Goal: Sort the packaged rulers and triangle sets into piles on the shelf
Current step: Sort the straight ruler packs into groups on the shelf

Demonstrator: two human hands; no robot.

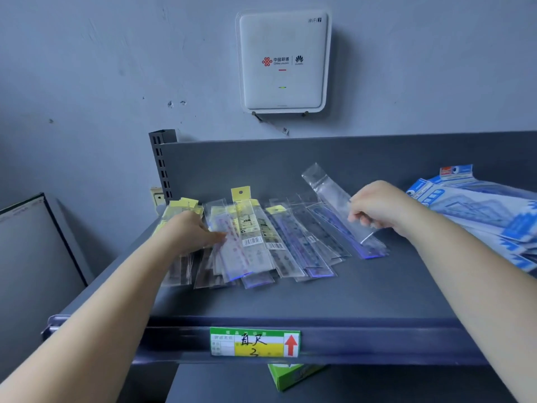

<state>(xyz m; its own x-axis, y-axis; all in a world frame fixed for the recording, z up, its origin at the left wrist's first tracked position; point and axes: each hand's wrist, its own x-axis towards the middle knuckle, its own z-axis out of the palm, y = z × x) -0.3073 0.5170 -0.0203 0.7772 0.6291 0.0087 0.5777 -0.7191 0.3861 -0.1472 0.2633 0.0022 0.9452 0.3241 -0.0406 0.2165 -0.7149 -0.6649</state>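
Head view, looking down at a dark grey metal shelf against a scuffed grey wall. A white square router hangs on the wall, marked "WiFi 7", with a red China Unicom logo, a Huawei logo and a small green light. On the shelf's front rail sits a green, yellow and white price tag with handwritten Chinese characters, a "2" and a red upward arrow.

Packaged rulers lie fanned across the shelf in clear, glossy plastic sleeves, long and narrow, some with yellow hang tabs and barcode stickers. The left hand rests on the left end of this fan, fingers fairly straight, fingertips touching a sleeve with red print. The right hand has its fingers curled, pinching the edge of a clear ruler sleeve that tilts up and away beyond the fingertips, its lower end on the shelf beneath the hand.

To the right of the right hand's wrist, triangle sets in blue-and-white packets lie heaped, their print too blurred to read. Below the shelf, a green box shows.
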